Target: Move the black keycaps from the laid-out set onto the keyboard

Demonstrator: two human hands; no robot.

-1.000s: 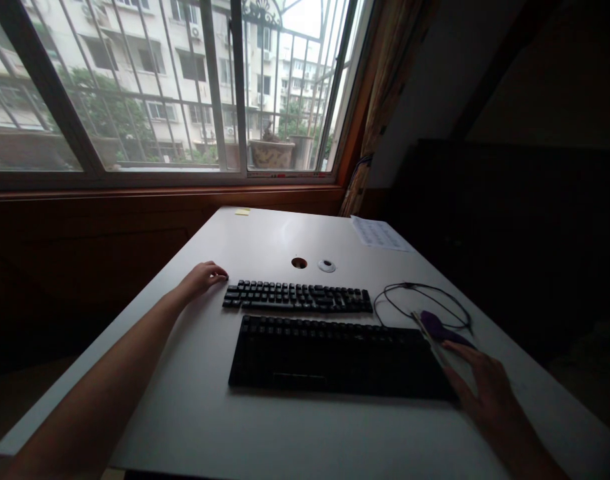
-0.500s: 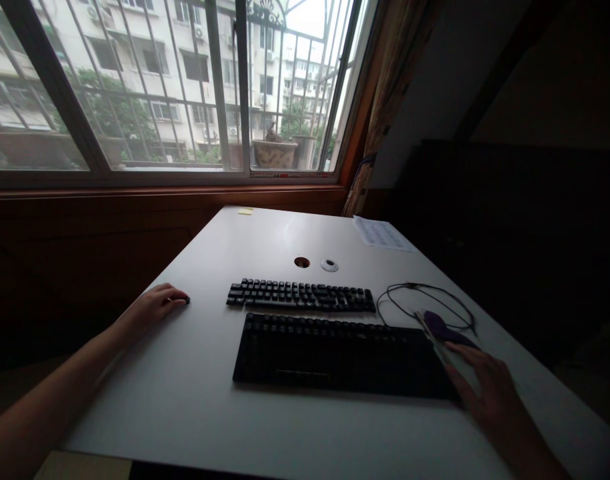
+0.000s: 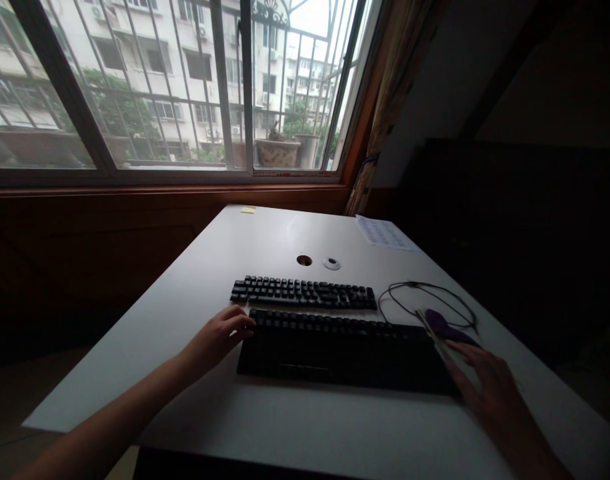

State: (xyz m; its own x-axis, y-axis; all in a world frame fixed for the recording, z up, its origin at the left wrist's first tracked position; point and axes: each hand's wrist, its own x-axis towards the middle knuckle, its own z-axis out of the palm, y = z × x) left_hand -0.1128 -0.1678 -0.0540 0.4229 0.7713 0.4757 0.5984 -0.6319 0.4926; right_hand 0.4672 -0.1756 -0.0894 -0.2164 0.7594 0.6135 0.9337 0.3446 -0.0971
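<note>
my right hand (image 3: 485, 393) lies flat, fingers loose, on a pale thing at the right end of the big black keyboard (image 3: 345, 350) — gripping nothing. my left hand (image 3: 219, 337) sits at that keyboard's left edge, fingertips curled onto its corner, nothing clasped. just beyond lies the smaller keyboard (image 3: 303, 293), then a looped cable (image 3: 425, 297) on the white desk (image 3: 265, 233).

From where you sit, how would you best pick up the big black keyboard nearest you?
Probably by its two short ends, one hand from each side: the big keyboard lies flat and wide. The left hand already touches its left end, the right hand its right end.
</note>
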